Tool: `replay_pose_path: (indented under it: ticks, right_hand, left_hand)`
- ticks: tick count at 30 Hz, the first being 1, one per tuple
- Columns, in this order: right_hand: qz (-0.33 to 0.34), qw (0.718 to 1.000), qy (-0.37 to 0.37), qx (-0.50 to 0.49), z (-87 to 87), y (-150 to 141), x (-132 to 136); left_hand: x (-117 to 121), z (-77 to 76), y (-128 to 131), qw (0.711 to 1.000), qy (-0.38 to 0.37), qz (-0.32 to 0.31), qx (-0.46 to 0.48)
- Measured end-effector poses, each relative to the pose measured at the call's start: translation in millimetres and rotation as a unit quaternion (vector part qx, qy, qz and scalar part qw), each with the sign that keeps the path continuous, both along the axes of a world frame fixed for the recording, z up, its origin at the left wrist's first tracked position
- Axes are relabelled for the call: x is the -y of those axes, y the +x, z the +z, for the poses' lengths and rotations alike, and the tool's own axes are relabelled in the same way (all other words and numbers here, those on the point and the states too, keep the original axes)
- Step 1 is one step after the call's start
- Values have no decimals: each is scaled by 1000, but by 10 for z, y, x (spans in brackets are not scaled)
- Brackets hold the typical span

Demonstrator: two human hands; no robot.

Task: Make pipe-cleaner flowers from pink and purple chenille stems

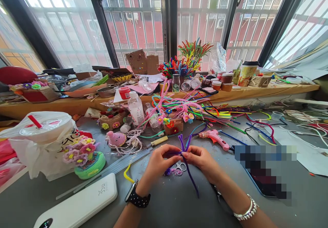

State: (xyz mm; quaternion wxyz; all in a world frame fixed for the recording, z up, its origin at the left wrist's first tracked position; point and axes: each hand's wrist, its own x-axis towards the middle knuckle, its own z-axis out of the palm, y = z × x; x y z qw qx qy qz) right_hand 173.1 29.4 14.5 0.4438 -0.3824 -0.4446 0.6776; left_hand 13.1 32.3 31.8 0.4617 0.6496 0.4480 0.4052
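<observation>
Both of my hands meet over the grey table, pinching a bunch of purple pipe cleaners (pixel 189 173). My left hand (pixel 162 161) closes its thumb and fingers on the left side of the bunch. From the right, my right hand (pixel 201 159) grips it at the crossing point. Several short ends stick up above my fingertips, and one long stem hangs down towards me. Small scissors (pixel 180 167) lie on the table just beneath, beside pink and purple scraps. Behind my right hand rests a pink glue gun (pixel 214 138).
A white power bank (pixel 82 204) and a crocheted flower pot (pixel 89 165) are at left, near a bagged drink cup (pixel 47 129). A phone (pixel 266 180) lies at right. Loose pipe cleaners (pixel 220 115), bottles (pixel 135 108) and a flower-trimmed box (pixel 174 126) crowd the back.
</observation>
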Motion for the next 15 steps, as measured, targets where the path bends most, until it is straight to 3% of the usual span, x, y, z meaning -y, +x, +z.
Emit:
replay_pose_path:
  ticks: [7,15]
  right_hand:
    - [44,999,-26,1,70,-3,12]
    - [42,998,40,32,5,-23,19]
  left_hand:
    - [-21,-18,-28,997,-44,-50,38]
    - [6,57,-34,994,-81,-59,42]
